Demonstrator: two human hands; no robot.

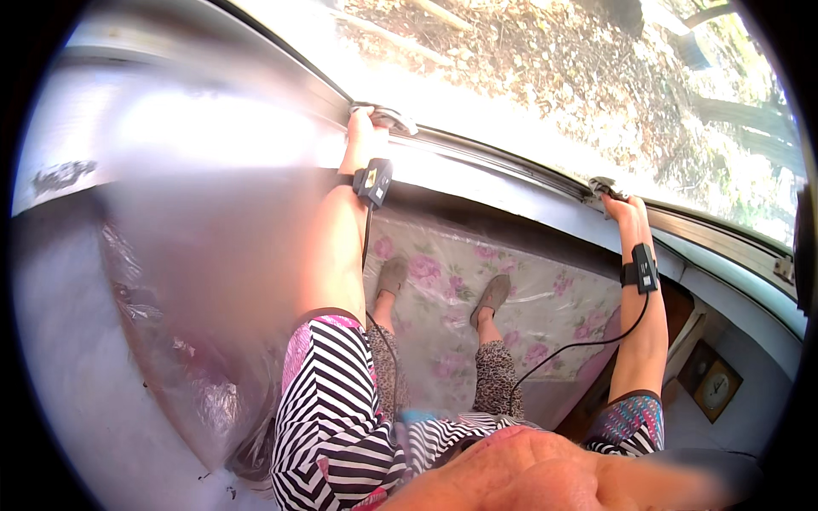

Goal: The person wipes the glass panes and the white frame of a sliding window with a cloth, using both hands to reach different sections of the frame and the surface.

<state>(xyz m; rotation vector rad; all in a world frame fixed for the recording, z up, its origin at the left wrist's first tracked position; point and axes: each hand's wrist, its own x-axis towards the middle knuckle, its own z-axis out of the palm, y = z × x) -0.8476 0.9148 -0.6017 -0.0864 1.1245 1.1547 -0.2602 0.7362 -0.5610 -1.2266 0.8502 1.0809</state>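
My left hand (365, 131) grips a bunched grey-and-white cloth (391, 119) on the lower frame of a window, near its left corner. Further right along the same metal window track (505, 165), my right hand (625, 207) is closed around another crumpled cloth (604, 188). Both arms are stretched out wide, and each wrist carries a strapped black device with a cable. Behind the cloths the window glass (543, 96) shows bright ground outside. My fingertips are partly hidden by the cloths and the turn of the hands.
I stand in grey slippers (492, 300) on a floral cover (441, 345) under clear plastic sheeting. A white sill (441, 167) runs below the track. A clock (717, 388) is at the lower right. Plastic-wrapped items (211, 396) lie at left, where a blur hides part of the view.
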